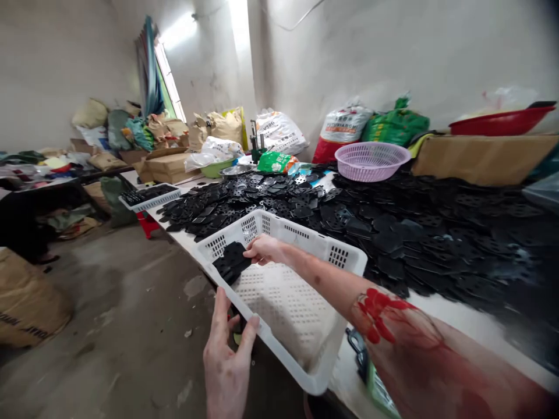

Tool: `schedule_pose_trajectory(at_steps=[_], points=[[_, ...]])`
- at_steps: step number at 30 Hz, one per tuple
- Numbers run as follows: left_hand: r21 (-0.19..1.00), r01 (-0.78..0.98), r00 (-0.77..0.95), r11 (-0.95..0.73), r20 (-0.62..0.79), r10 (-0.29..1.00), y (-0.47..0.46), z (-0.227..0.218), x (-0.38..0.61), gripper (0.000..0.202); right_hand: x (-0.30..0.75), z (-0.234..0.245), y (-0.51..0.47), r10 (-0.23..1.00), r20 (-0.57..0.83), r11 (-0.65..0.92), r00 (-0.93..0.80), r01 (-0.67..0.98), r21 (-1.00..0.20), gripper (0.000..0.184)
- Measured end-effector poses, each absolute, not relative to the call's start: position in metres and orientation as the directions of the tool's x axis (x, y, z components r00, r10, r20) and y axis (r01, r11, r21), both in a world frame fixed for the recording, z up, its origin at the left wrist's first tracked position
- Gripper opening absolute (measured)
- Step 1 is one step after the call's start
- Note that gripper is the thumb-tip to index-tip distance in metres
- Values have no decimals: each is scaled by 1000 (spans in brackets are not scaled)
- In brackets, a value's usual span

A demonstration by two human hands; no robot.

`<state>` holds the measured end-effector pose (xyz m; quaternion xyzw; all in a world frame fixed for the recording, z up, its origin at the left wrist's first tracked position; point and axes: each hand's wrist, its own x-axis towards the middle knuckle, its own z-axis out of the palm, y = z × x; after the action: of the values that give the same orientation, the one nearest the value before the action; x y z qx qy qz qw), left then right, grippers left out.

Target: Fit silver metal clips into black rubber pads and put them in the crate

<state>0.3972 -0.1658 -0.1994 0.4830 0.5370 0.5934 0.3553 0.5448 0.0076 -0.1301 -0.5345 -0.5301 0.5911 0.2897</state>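
A white plastic basket [305, 344] rests at the table's front edge, its floor mostly bare. Inside its left end lie flat black plastic pieces [225, 269]. My right hand [264, 250] reaches in over the basket, fingers pinched on the edge of a flat black piece [236, 254]. Near the outer left side of the basket is my left hand [229, 349], its fingers and thumb spread beside the rim. The thumb tip meets the rim in the picture, but whether it presses on it I cannot tell.
A wide heap of black pieces [393, 233] covers the table behind the basket. A purple basket [371, 163], a cardboard box [480, 157] and bags [345, 128] stand along the wall. Another filled basket [151, 199] sits left. A dark-clothed person [20, 218] is bent at far left.
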Motion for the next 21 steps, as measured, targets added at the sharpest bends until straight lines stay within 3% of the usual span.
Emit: schedule_pose_trajectory(at_steps=[10, 21], points=[[988, 0, -286, -157, 150, 946, -165, -215, 398, 74, 484, -163, 43, 878, -423, -327, -223, 366, -872, 35], [993, 43, -297, -113, 121, 947, -169, -209, 402, 75, 477, -177, 47, 896, -400, -306, -193, 386, -870, 23]])
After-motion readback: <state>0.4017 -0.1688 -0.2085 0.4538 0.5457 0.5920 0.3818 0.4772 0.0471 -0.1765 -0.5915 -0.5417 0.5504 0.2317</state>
